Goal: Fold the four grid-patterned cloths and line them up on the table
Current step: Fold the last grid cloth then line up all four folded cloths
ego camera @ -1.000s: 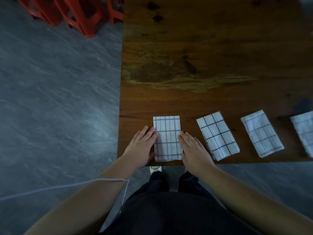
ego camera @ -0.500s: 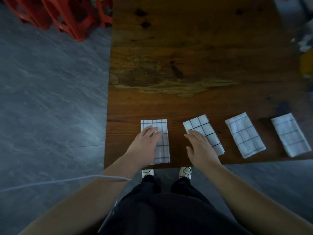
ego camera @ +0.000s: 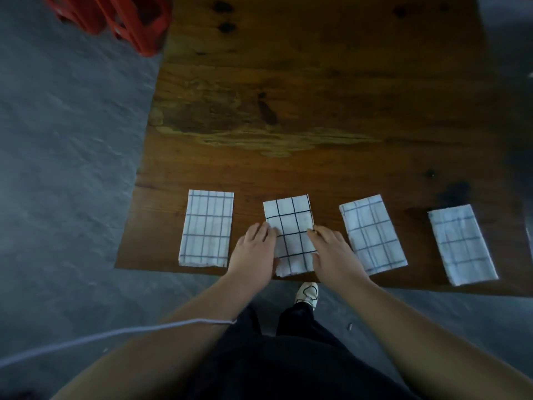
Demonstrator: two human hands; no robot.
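Near edge of the bench [ego camera: 288, 111]: left grip [ego camera: 253, 251] and right grip [ego camera: 336, 252] lie flat with fingers extended and nothing clasped. Each presses a long edge of the second cloth [ego camera: 291, 226], which sits between them.

A second ago both flanked the first cloth [ego camera: 207, 229]. It now lies left of the left grip, released and square to the bench edge. The second cloth was skewed then and now runs nearly parallel to it.

Right of the right grip is the third cloth [ego camera: 372, 235], and well beyond it the fourth cloth [ego camera: 461, 243]. Both are folded and tilted.

Judgement: folding done; row-straightening at two of four.

Farther off, left of the bench: red stools [ego camera: 124, 21] on the floor.
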